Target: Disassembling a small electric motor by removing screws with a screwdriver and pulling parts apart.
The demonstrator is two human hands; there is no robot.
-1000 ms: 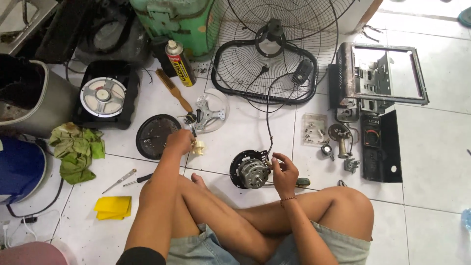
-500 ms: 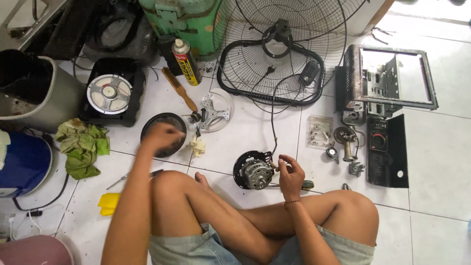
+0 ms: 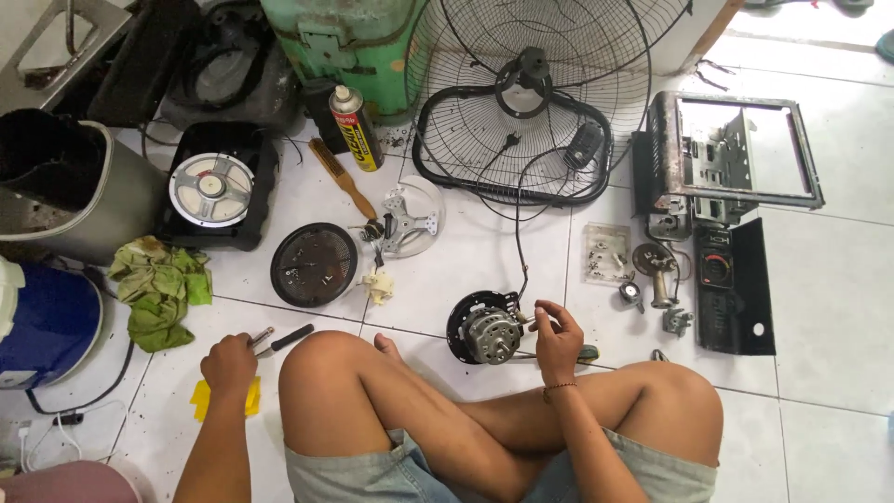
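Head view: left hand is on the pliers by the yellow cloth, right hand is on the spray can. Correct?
Not quite. The left hand is on the pliers by the yellow cloth, but the right hand is at the fan motor, not the spray can, which stands untouched further back on the floor. The head view shows this.

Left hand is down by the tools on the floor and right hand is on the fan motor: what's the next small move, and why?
Probably close the left hand on the dark-handled tool and bring it across to the fan motor. That hand is already at the tool's near end, though its grip isn't clear, while the right hand pinches the motor's right edge, steadying it on the tiled floor.
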